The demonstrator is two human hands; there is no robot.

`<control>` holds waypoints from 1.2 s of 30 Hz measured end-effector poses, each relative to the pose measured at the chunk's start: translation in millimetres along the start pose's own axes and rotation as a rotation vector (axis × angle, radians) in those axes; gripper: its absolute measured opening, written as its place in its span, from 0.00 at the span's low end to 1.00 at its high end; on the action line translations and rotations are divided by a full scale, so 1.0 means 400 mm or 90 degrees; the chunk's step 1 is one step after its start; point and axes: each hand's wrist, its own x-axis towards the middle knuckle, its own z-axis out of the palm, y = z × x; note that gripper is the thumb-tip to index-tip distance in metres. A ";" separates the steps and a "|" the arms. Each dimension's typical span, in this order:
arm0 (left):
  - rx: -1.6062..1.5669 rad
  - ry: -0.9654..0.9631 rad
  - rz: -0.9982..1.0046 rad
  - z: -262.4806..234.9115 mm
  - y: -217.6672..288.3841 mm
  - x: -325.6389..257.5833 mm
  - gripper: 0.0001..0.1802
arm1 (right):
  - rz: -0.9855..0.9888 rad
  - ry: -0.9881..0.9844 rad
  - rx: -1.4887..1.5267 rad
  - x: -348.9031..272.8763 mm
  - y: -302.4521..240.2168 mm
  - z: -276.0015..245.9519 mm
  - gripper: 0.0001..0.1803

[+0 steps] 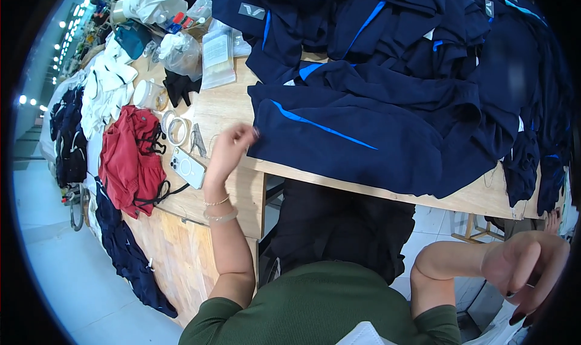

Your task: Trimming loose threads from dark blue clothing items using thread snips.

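My left hand rests on the wooden table, its fingertips touching the left edge of a navy garment with a blue stripe spread flat in front of me. Whether the fingers pinch the cloth or only touch it I cannot tell. My right hand hangs off to the lower right, below the table edge, fingers loosely curled with nothing visible in them. Behind the spread garment lies a heap of similar navy and blue clothes.
Left of my hand lie a white phone, small scissors, tape rolls and a red garment. Further back are white clothes, plastic bags and a round tub. Dark garments hang off the table's left side.
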 end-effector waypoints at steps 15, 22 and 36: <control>-0.098 -0.140 -0.009 0.014 -0.043 -0.054 0.07 | 0.494 0.318 0.077 -0.001 0.249 0.142 0.14; -0.106 0.163 -0.100 0.054 -0.027 -0.012 0.08 | 0.758 -0.055 0.306 -0.049 0.295 0.193 0.15; -0.426 0.190 0.093 0.082 0.107 -0.019 0.07 | 0.463 -0.103 -0.296 0.002 0.326 0.109 0.11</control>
